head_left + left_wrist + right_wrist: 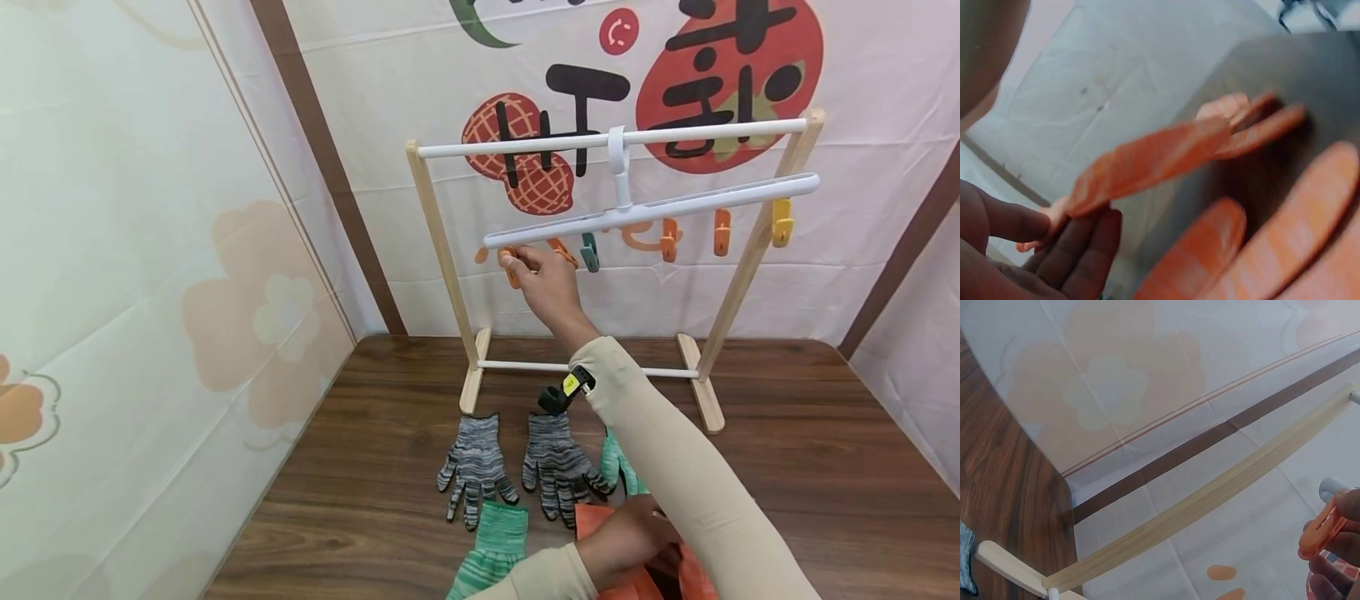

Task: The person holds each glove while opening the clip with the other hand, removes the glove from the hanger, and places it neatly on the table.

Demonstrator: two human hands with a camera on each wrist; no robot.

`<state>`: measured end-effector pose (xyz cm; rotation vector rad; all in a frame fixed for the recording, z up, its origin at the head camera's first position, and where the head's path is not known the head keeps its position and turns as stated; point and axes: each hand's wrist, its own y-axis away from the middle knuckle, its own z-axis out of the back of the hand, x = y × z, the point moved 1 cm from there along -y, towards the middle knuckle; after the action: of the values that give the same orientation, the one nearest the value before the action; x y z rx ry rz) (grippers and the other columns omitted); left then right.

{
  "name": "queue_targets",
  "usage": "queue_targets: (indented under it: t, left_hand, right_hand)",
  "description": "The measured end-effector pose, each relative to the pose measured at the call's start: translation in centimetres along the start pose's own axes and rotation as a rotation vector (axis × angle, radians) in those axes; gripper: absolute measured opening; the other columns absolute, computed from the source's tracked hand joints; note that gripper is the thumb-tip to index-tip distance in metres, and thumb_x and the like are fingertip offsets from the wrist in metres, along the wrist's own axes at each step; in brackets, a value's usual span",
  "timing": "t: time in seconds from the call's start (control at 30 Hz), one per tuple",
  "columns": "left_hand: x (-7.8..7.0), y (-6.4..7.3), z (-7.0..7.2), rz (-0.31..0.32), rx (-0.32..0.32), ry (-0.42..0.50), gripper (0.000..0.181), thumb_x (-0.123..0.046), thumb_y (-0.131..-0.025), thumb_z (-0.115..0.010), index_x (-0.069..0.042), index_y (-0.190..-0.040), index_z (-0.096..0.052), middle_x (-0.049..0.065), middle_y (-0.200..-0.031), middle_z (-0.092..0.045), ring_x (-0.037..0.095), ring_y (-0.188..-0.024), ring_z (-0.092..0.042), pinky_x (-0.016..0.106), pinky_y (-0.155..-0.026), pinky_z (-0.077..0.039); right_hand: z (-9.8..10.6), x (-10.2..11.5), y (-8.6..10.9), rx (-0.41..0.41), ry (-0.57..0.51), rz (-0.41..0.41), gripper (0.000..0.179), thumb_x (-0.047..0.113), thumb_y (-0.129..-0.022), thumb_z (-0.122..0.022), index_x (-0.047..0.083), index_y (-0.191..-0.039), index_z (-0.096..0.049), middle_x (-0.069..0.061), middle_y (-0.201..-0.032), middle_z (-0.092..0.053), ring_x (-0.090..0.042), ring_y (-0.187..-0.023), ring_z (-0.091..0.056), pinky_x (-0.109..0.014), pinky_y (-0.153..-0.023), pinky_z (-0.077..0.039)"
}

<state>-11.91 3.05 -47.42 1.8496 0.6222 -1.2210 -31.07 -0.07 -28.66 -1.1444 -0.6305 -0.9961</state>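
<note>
My right hand (553,292) is raised to the left end of a white hanger (622,218). Between its thumb and fingers it pinches an orange clip (1322,531), just under the hanger's end. Lower down, my left hand (628,533) is over the table, partly covered by the right forearm in the head view. It holds an orange glove (1154,165) between thumb and fingers, as the left wrist view shows. More orange glove fingers (1297,231) are close by there. Other orange clips (669,240), a teal clip (590,252) and a yellow clip (782,222) hang along the hanger.
The hanger hooks over the white top bar (517,147) of a wooden-legged rack on a brown table (360,475). Two grey striped gloves (477,462) lie before the rack, beside green gloves (495,542). A printed cloth wall (337,75) stands behind.
</note>
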Motion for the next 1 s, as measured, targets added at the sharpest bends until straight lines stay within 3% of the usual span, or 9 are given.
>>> queue_targets:
  t: [0.13, 0.23, 0.37, 0.47, 0.5, 0.63, 0.8, 1.0]
  left_hand:
    - [0.31, -0.35, 0.19, -0.046, -0.052, -0.084, 0.018, -0.001, -0.094, -0.060, -0.012, -0.107, -0.068, 0.001, -0.078, -0.065, 0.012, -0.065, -0.062, 0.040, -0.069, -0.058]
    - [0.32, -0.42, 0.25, -0.103, -0.068, -0.191, 0.023, -0.002, -0.093, -0.059, -0.017, -0.109, -0.067, -0.003, -0.071, -0.061, 0.009, -0.059, -0.055, 0.028, -0.057, -0.049]
    - [0.42, -0.23, 0.47, -0.215, -0.032, -0.421, 0.026, -0.005, -0.093, -0.054, -0.018, -0.115, -0.061, -0.008, -0.054, -0.041, 0.004, -0.044, -0.030, 0.021, -0.045, -0.025]
    - [0.59, -0.07, 0.52, -0.263, -0.019, -0.563, 0.013, -0.005, -0.092, -0.052, -0.017, -0.099, -0.055, -0.009, -0.050, -0.027, 0.005, -0.042, -0.014, 0.022, -0.043, -0.015]
    - [0.63, -0.04, 0.48, -0.269, -0.030, -0.602, 0.011, -0.005, -0.092, -0.053, -0.016, -0.089, -0.052, -0.010, -0.049, -0.026, 0.004, -0.041, -0.013, 0.022, -0.043, -0.013]
    - [0.60, -0.03, 0.15, -0.265, -0.113, -0.773, 0.041, -0.009, -0.092, -0.056, -0.016, -0.058, -0.035, -0.011, -0.046, -0.020, 0.003, -0.040, -0.009, 0.021, -0.041, -0.009]
    - [0.49, -0.08, -0.18, -0.267, -0.186, -0.959, 0.048, -0.014, -0.090, -0.060, -0.018, -0.054, -0.029, -0.012, -0.045, -0.016, 0.002, -0.040, -0.007, 0.021, -0.039, -0.007]
    - [0.66, -0.12, -0.22, -0.325, -0.232, -1.157, 0.051, -0.019, -0.091, -0.062, -0.019, -0.053, -0.028, -0.013, -0.045, -0.014, 0.001, -0.039, -0.005, 0.020, -0.038, -0.006]
  right_hand:
    - [0.01, 0.03, 0.01, -0.001, 0.006, -0.002, 0.035, 0.037, -0.100, -0.065, 0.014, -0.126, -0.074, -0.004, -0.110, -0.075, -0.018, -0.086, -0.060, -0.033, -0.072, -0.045]
    - [-0.02, 0.00, -0.05, -0.004, 0.012, 0.006, 0.035, 0.037, -0.100, -0.065, 0.014, -0.125, -0.074, -0.004, -0.109, -0.075, -0.019, -0.084, -0.058, -0.033, -0.070, -0.043]
    - [-0.02, -0.06, -0.02, -0.004, 0.015, 0.006, 0.035, 0.037, -0.100, -0.065, 0.014, -0.126, -0.074, -0.004, -0.109, -0.075, -0.019, -0.086, -0.060, -0.034, -0.071, -0.044]
    - [-0.02, -0.14, 0.01, -0.005, 0.020, 0.004, 0.035, 0.036, -0.100, -0.066, 0.014, -0.126, -0.073, -0.005, -0.109, -0.075, -0.018, -0.088, -0.062, -0.034, -0.071, -0.046]
    - [-0.01, -0.16, 0.02, -0.005, 0.022, 0.004, 0.035, 0.036, -0.100, -0.066, 0.014, -0.127, -0.073, -0.005, -0.109, -0.075, -0.018, -0.088, -0.062, -0.034, -0.072, -0.046]
    - [-0.02, -0.25, -0.06, -0.009, 0.026, 0.000, 0.035, 0.036, -0.100, -0.066, 0.015, -0.127, -0.073, -0.004, -0.108, -0.075, -0.018, -0.087, -0.061, -0.033, -0.071, -0.046]
    - [-0.07, -0.30, -0.16, -0.007, 0.032, 0.002, 0.036, 0.036, -0.100, -0.067, 0.015, -0.129, -0.072, -0.004, -0.106, -0.075, -0.018, -0.086, -0.061, -0.033, -0.070, -0.045]
    - [-0.13, -0.33, -0.10, 0.000, 0.020, 0.011, 0.040, 0.037, -0.100, -0.067, 0.015, -0.133, -0.069, -0.006, -0.111, -0.075, -0.019, -0.093, -0.065, -0.035, -0.073, -0.048]
